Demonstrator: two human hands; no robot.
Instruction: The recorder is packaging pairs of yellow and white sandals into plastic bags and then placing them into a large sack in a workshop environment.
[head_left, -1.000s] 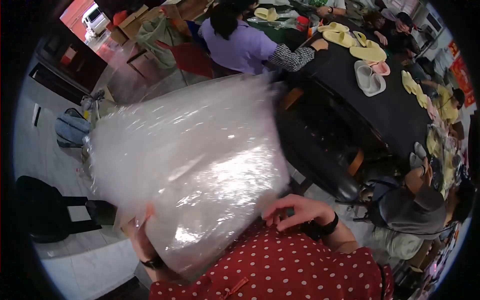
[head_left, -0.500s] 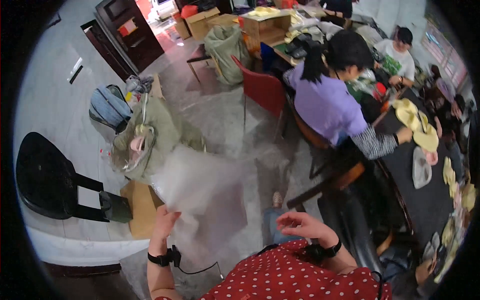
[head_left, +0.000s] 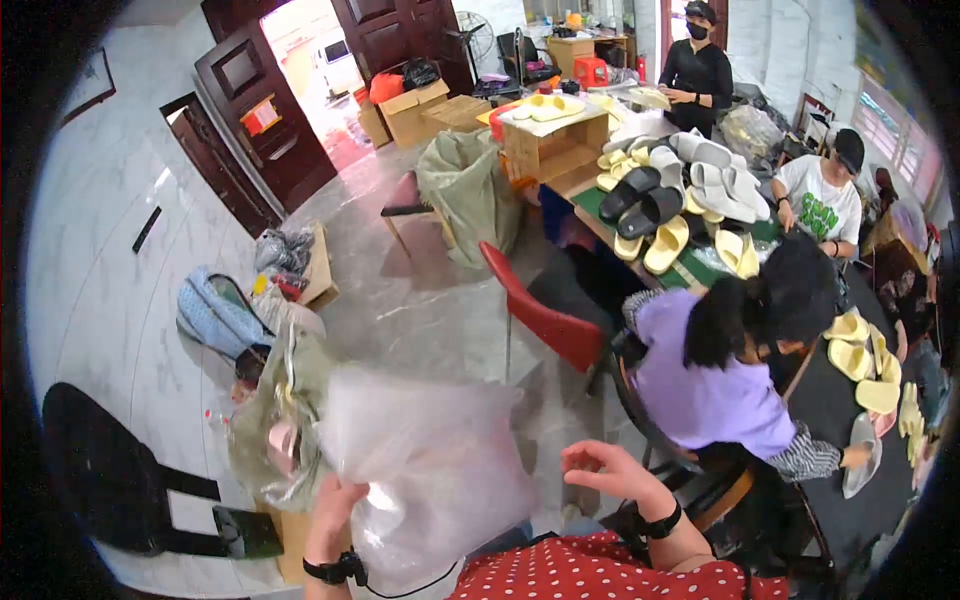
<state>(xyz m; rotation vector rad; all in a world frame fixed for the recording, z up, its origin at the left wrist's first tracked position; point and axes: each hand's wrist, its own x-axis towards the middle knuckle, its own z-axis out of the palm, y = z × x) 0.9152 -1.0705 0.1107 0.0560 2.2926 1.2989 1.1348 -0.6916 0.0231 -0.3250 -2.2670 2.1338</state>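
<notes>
My left hand is closed on the edge of a large clear plastic bag. Puffed out, the bag spreads in front of me and reaches toward my other hand. My right hand hangs to the right of the bag, fingers apart and slightly curled, with nothing in it. A small gap separates it from the plastic. Just beyond the left side of the bag stands an open green woven sack, in which a pink slipper shows.
A black chair is at the left. On the right, a person in a purple top sits at a dark table, touching a grey slipper. Slippers are piled further back, near a red chair and another sack.
My view has tilted up, bringing the far table and a standing person into sight. The blurred bag now shows more fully spread. The person in purple has reached from yellow slippers to a grey one.
</notes>
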